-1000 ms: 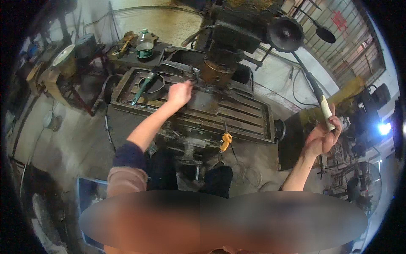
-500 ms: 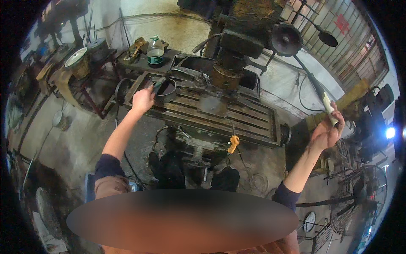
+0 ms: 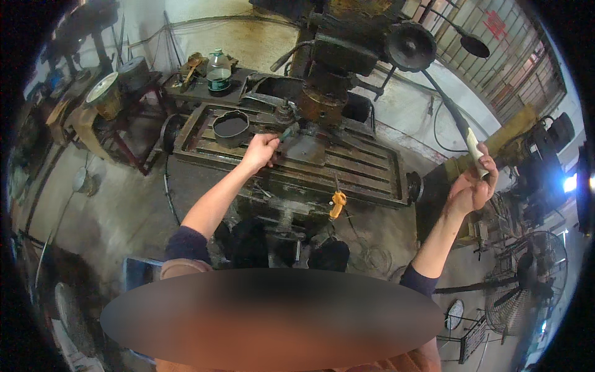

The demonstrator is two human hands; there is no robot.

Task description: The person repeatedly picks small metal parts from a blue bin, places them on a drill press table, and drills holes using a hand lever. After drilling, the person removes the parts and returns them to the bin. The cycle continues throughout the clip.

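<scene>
My left hand [image 3: 262, 152] is closed on a small dark-green tool, apparently a brush [image 3: 287, 132], whose end points at the work area beneath the machine's spindle head [image 3: 323, 102]. Whether it touches the metal there I cannot tell. To the left of that hand, a dark round pot [image 3: 232, 140] with dark contents stands on the slotted machine table [image 3: 365, 166]. Out to the right, my right hand [image 3: 472, 186] wraps round the pale sleeve [image 3: 474, 147] at the end of a long machine lever [image 3: 451, 106].
An orange-handled air gun [image 3: 338, 203] hangs at the table's front edge. Behind the table's left end stands a bottle of clear liquid [image 3: 219, 73]. Handwheels [image 3: 416, 186] stick out at both table ends. A fan [image 3: 525, 282] stands to the right.
My left hand has moved right with the brush, from over the pot to beneath the spindle head. My right hand stays on the lever's sleeve, with little change.
</scene>
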